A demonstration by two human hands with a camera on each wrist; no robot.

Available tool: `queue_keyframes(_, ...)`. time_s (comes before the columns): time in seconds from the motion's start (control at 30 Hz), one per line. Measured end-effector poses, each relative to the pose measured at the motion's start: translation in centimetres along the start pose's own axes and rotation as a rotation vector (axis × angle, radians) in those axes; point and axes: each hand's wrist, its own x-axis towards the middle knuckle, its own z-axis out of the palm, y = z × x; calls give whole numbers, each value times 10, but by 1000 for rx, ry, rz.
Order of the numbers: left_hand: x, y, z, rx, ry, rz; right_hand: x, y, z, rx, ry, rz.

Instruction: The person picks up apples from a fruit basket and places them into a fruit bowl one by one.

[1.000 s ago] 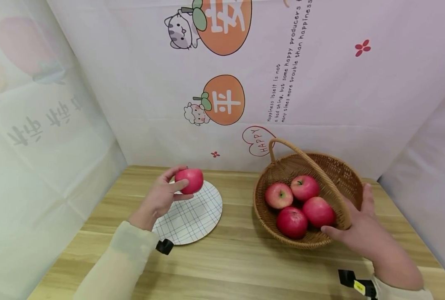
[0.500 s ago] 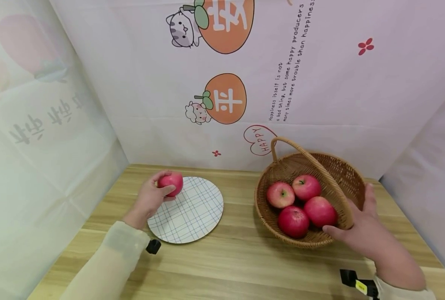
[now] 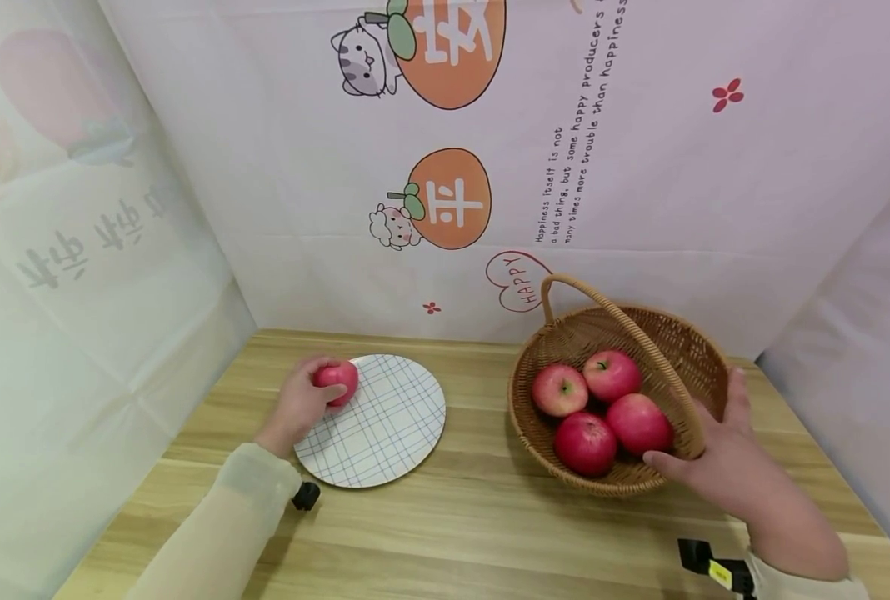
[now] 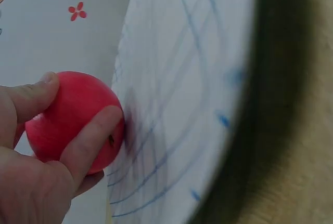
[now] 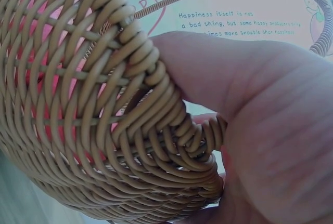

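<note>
Left hand, lower left, grips apple, seemingly setting it on plate, release due; right hand, lower right, grips basket.

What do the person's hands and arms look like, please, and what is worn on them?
The left hand and right hand show no gloves. The left sleeve and right sleeve are pale cream. A small black piece sits by the left cuff; black parts by the right cuff carry a yellow label, too small to read.
</note>
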Motion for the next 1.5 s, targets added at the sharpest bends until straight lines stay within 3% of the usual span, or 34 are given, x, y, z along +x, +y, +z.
queue_keyframes(0.37, -4, 9, -2, 137, 1, -35, -1, 1, 2, 27, -1, -9)
queue_keyframes(0.53, -5, 11, -3, 92, 9, -17, -1, 1, 1, 31, -7, -16)
queue_keyframes(0.73, -3, 5, -7, -10, 40, -68, 0, 1, 3, 29, -8, -13)
queue_keyframes(0.97, 0, 4, -8, -73, 23, -82, 0, 3, 3, 42, -13, -3)
queue_keyframes(1.2, -1, 10, -5, -48, 52, -109, 0, 2, 2, 42, -22, 0)
queue_keyframes(1.37, -4, 14, -7, -96, 31, -134, 0, 2, 2, 49, -24, 2)
queue_keyframes(1.5, -6, 16, -7, -80, 12, -129, 0, 3, 1, 53, -25, 5)
